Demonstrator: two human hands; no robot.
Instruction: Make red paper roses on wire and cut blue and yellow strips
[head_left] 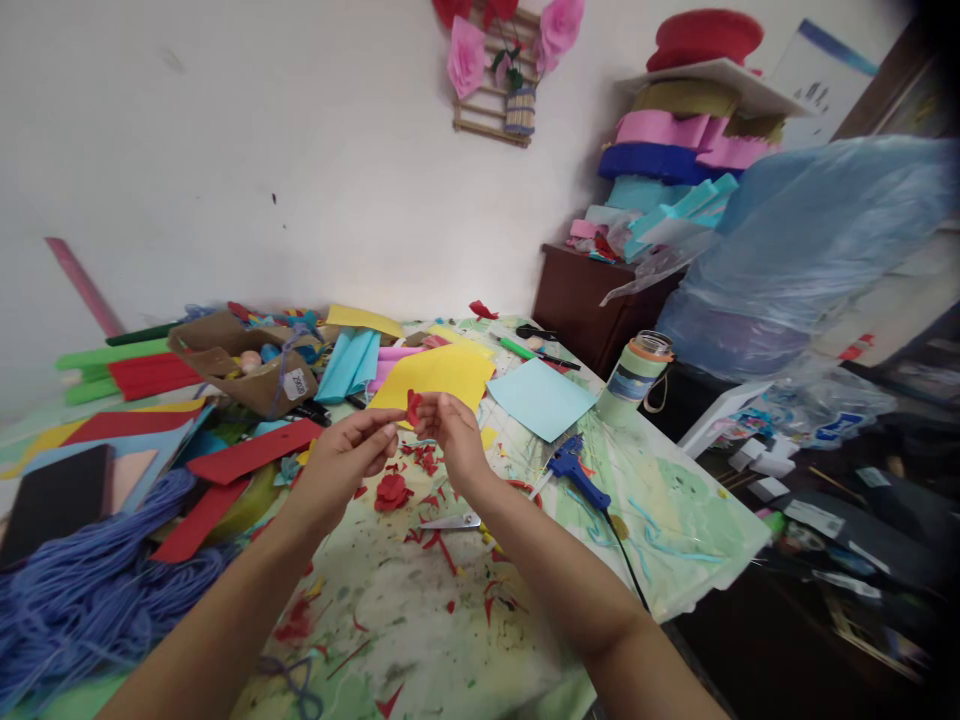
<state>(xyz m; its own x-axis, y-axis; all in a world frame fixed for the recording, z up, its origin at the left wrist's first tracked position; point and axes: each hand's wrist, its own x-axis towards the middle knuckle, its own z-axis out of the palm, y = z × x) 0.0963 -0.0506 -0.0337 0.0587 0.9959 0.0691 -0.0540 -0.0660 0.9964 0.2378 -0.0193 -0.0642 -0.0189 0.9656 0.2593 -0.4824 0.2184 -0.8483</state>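
Both hands are raised over the table (686,520), fingertips nearly meeting. The right hand (452,440) is partly closed, its fingertips pinching a red piece (413,407), which stands upright between the two hands. The left hand (351,455) has thumb and fingers drawn together, tips at the near edge of that piece; whether they grip it cannot be told.

Just below the hands lie a red flower (393,492) and scattered red scraps (426,458). The scissors (450,522) lie nearer the wearer, partly hidden by the right forearm. Directly beyond the hands is a yellow sheet (450,370). Right of the right hand are a blue sheet (541,398), a glue gun (571,464) and, farther out, a bottle (630,382). Left of the left hand are red strips (255,451) and purple yarn (97,580).
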